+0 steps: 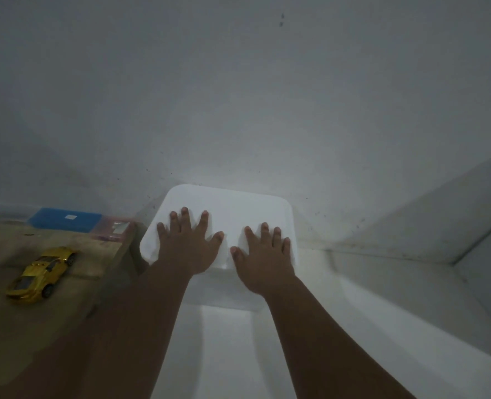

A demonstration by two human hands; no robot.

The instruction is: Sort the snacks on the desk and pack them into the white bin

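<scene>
The white bin [232,201] stands against the wall, just right of the desk, with its flat white lid on top. My left hand [191,240] lies flat on the left half of the lid, fingers spread and straight. On the right half rests my right hand [264,251], also flat with fingers spread. Neither hand holds anything. No snacks show in this view, and the lid hides the inside of the bin.
A wooden desk [13,326] fills the lower left. On it lie a yellow toy car [44,272], a blue box [65,219] and a pink box [114,230] at the back edge. A white ledge [382,312] runs to the right, below a grey wall.
</scene>
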